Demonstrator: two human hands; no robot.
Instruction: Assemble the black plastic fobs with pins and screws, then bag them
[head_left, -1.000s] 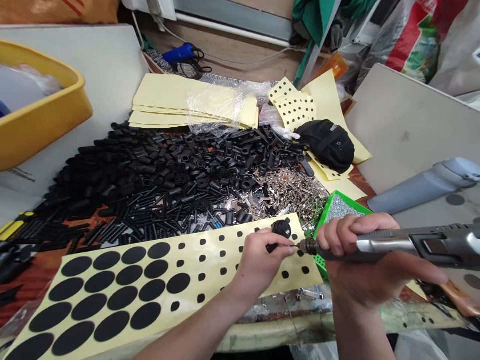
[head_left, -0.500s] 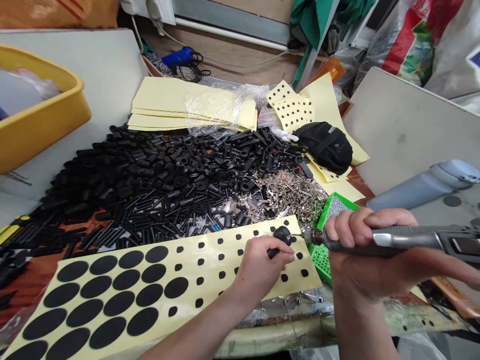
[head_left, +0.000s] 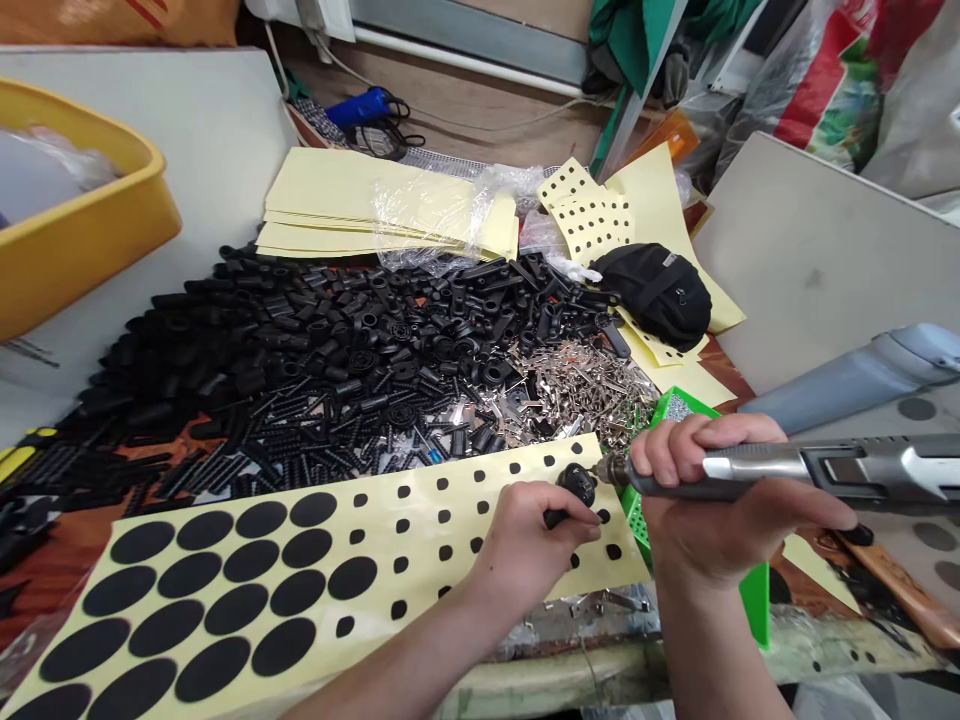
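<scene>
Power driver [head_left: 832, 475], grey/blk, sits in R hand [head_left: 709, 515]: fingers wrapped over its front end, thumb stretched along near side, bit end aimed twd L hand [head_left: 529, 530]. L hand has small blk part [head_left: 577, 485] pinched btwn thumb + fingers, round head poking out past fingertips. Bit end is right at that head, touching or just beside, can't tell which. Under L hand: yellow sheet [head_left: 424, 540] w/ rows of small blk dots [head_left: 403, 526]; big blk circles [head_left: 289, 648] on same sheet, L of hand. Green tray [head_left: 757, 605] partly hidden by R hand, near corner showing just R of wrist. Beyond L hand, a bit R: heap of silver clips [head_left: 589, 390]; beyond + L, big pile of blk plastic pcs [head_left: 322, 310], w/ ribbed rods [head_left: 277, 430] nearer hand. Blk pouch [head_left: 656, 293] farther off, past clips. Grey bottle [head_left: 847, 375] lies slanted beyond R hand. Stack of plain yellow sheets [head_left: 315, 195] far beyond L hand, partly under clear wrap [head_left: 427, 215]; yellow bin [head_left: 75, 270] far L.
</scene>
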